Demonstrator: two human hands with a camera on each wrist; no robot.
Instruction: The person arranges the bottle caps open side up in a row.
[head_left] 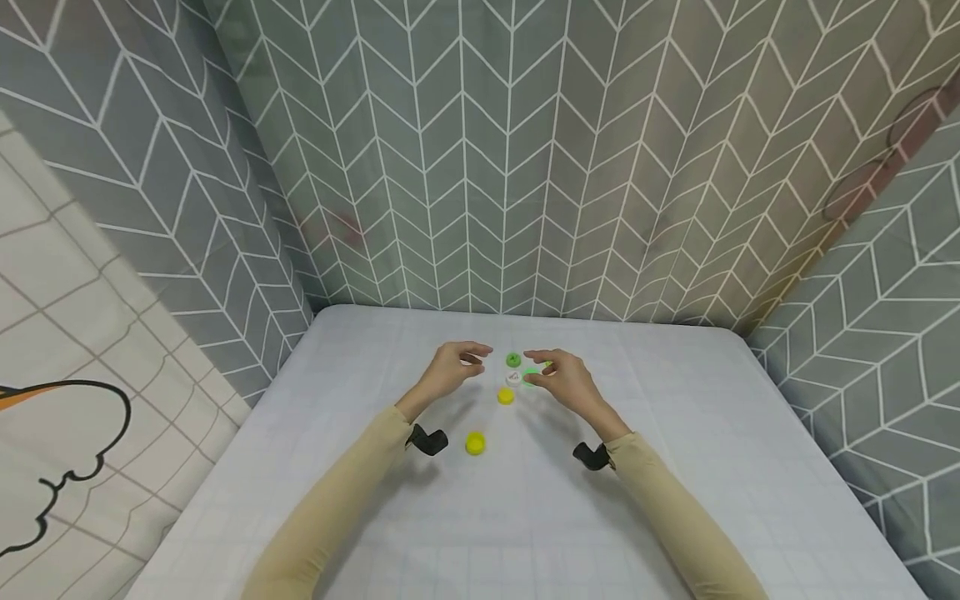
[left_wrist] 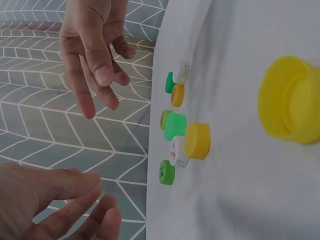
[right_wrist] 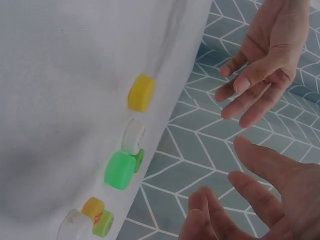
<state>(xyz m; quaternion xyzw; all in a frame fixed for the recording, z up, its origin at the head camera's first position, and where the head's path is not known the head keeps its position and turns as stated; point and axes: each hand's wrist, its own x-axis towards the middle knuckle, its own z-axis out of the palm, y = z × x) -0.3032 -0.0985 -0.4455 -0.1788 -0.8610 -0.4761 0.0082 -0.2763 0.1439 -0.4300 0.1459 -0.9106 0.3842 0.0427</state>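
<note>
Both hands hover over a cluster of small plastic bottle caps, holding nothing. On the left of the cluster, my left hand point(head_left: 448, 369) has its fingers loosely bent, thumb apart. My right hand point(head_left: 566, 382) faces it from the other side, partly covering some caps in the head view. Between them lie a green cap point(head_left: 513, 360), a white cap point(head_left: 513, 379) with a printed mark and a yellow cap point(head_left: 506, 397). The left wrist view also shows a mint-green cap point(left_wrist: 175, 126), an orange cap point(left_wrist: 177, 95) and another white cap point(left_wrist: 183, 72).
A larger yellow cap point(head_left: 476, 442), hollow side up, lies nearer the body, between the forearms. White cloth covers the table point(head_left: 480, 533). Grey curtains point(head_left: 495, 167) with a white zigzag pattern stand behind and at the sides. Each wrist wears a black camera mount point(head_left: 429, 440).
</note>
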